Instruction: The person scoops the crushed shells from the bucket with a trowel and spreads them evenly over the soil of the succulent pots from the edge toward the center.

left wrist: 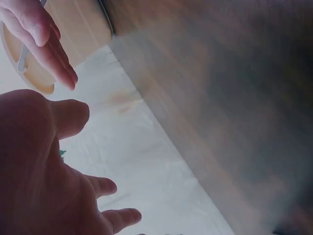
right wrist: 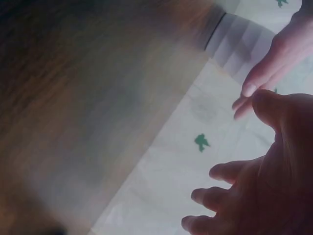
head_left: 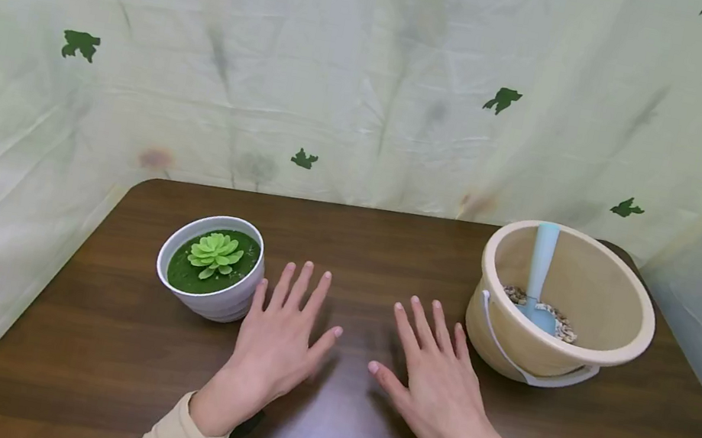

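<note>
My left hand (head_left: 277, 346) hovers over the table with its fingers spread, just right of a white ribbed pot (head_left: 225, 305). Inside that pot a light green succulent (head_left: 215, 255) sits on a dark green surface. My right hand (head_left: 438, 385), its fingers also spread, is left of a beige bucket (head_left: 617, 295). A light blue scoop (head_left: 542, 263) leans in the bucket, its blade among small mixed pebbles (head_left: 565, 329). Both palms face down and hold nothing. In the left wrist view the bucket (left wrist: 80, 29) appears behind the right hand (left wrist: 41, 41).
The brown wooden table (head_left: 359, 251) has rounded far corners. Behind it hangs a pale curtain (head_left: 350, 56) with green leaf shapes, which also runs along both sides. A whitish handle (head_left: 508, 362) hangs down the bucket's front.
</note>
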A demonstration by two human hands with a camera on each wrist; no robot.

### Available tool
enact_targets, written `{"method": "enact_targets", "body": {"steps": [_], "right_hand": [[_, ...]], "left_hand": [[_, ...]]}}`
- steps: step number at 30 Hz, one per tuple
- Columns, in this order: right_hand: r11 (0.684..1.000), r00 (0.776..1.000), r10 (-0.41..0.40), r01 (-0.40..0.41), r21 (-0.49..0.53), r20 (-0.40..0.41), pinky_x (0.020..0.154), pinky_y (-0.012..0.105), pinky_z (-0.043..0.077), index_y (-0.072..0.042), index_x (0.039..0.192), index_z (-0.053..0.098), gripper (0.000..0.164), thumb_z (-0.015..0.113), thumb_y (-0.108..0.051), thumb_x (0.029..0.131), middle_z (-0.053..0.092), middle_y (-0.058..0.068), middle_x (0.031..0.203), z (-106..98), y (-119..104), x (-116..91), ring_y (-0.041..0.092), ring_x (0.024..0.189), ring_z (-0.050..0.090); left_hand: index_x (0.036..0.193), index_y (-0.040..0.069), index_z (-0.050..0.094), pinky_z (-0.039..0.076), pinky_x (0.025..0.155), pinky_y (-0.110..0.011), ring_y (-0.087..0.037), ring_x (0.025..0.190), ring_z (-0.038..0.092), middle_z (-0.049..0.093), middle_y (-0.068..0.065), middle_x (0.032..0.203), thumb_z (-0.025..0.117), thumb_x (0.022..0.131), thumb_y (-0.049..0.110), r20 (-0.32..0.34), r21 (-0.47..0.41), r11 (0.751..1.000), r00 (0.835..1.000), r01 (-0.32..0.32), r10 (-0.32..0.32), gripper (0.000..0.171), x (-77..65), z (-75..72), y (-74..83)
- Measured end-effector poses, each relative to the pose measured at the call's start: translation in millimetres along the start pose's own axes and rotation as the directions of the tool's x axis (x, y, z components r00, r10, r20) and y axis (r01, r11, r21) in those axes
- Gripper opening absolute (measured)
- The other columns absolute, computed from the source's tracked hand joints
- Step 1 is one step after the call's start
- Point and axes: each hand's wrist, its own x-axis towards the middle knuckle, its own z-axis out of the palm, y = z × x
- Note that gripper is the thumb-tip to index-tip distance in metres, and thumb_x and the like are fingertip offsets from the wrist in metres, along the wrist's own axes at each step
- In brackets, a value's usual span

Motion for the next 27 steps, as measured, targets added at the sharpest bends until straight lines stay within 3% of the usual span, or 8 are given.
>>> {"method": "enact_targets", "body": {"steps": [5, 12, 19, 23, 27], "right_hand": [[0.999, 0.999, -0.033, 0.032, -0.012, -0.020, 0.114, 0.056, 0.011, -0.018, 0.157, 0.026, 0.081, 0.047, -0.065, 0.094, 0.014, 0.004, 0.162, -9.0, -2.4, -0.2, 0.027, 0.149, 0.003], [0.996, 0.993, -0.083, 0.080, -0.033, -0.081, 0.115, 0.052, 0.011, -0.022, 0.158, 0.024, 0.080, 0.039, -0.069, 0.095, 0.013, 0.000, 0.163, -31.3, -9.3, -3.3, 0.024, 0.149, 0.005], [0.991, 0.975, -0.135, 0.135, -0.013, -0.175, 0.116, 0.048, 0.011, -0.018, 0.157, 0.027, 0.076, 0.044, -0.062, 0.097, 0.018, 0.001, 0.162, -55.7, -13.1, -7.2, 0.022, 0.148, 0.010], [0.988, 0.956, -0.140, 0.151, 0.021, -0.259, 0.115, 0.047, 0.015, -0.015, 0.155, 0.030, 0.072, 0.048, -0.055, 0.098, 0.028, 0.004, 0.159, -68.2, -10.0, -8.7, 0.023, 0.147, 0.019], [0.982, 0.920, -0.142, 0.177, 0.065, -0.365, 0.111, 0.050, 0.025, -0.010, 0.151, 0.039, 0.066, 0.054, -0.047, 0.098, 0.040, 0.007, 0.152, -78.0, -2.2, -8.1, 0.026, 0.142, 0.031]], "left_hand": [[0.157, 0.019, 0.026, 0.014, 0.112, -0.058, -0.032, 0.148, 0.011, 0.021, -0.012, 0.161, 0.039, 0.098, 0.060, -0.022, -0.001, 0.999, 0.999, -0.047, 0.047, 0.073, 5.1, -9.3, -5.3], [0.156, 0.019, 0.030, 0.015, 0.113, -0.056, -0.031, 0.148, 0.014, 0.023, -0.011, 0.160, 0.043, 0.098, 0.057, -0.105, -0.020, 0.992, 0.987, -0.122, 0.119, 0.071, 15.9, -19.4, -6.0], [0.156, 0.019, 0.030, 0.017, 0.113, -0.055, -0.028, 0.147, 0.016, 0.026, -0.008, 0.159, 0.045, 0.099, 0.054, -0.162, -0.104, 0.978, 0.973, -0.181, 0.163, 0.069, 29.6, -25.8, -0.5], [0.154, 0.018, 0.033, 0.017, 0.114, -0.053, -0.025, 0.147, 0.017, 0.031, -0.006, 0.157, 0.048, 0.098, 0.051, -0.185, -0.193, 0.955, 0.964, -0.224, 0.189, 0.067, 35.7, -27.8, 5.6], [0.152, 0.017, 0.037, 0.017, 0.114, -0.051, -0.023, 0.146, 0.021, 0.036, -0.005, 0.154, 0.052, 0.098, 0.048, -0.198, -0.308, 0.912, 0.956, -0.269, 0.215, 0.064, 40.6, -27.1, 13.3]]}}
